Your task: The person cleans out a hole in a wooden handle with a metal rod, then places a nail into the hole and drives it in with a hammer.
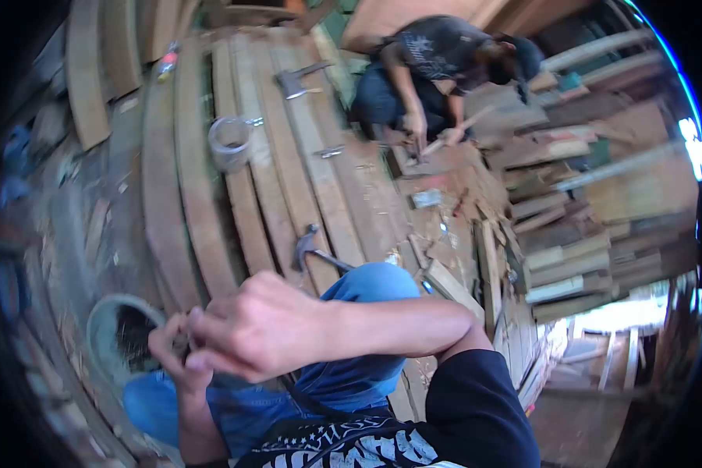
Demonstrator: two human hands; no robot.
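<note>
Head view, looking down: we see a small dark piece [184,343] caught where the two hands meet, low on the left and above the near end of the plank floor [210,234]. It is too small and too covered by fingers for us to tell what it is. The left hand [171,351] comes up from the bottom edge with its fingertips pinched tight on the piece. The right hand [257,327] reaches across from the right, its fingers curled in and closed on the same piece, leaving no gap that we can see. The right forearm lies across a knee in blue jeans [366,285].

Just under the hands and to their left sits a round greenish bowl [97,331] with something dark inside, at the floor's near left side. Just beyond the knee, a claw hammer [308,246] lies on the planks, its handle running toward the knee.

Farther up the planks, near their middle, we make out a pale ring-shaped coil [230,140] and a small metal fitting [329,151], a little apart from each other. A hatchet [292,79] lies near the far end.

At the far right edge of the planks a second person [437,58] crouches in a dark shirt, both hands down on a wooden-handled tool [452,132]. To that person's right, offcuts and boards [569,234] are heaped along the right side, with chips scattered between the heap and the planks.
</note>
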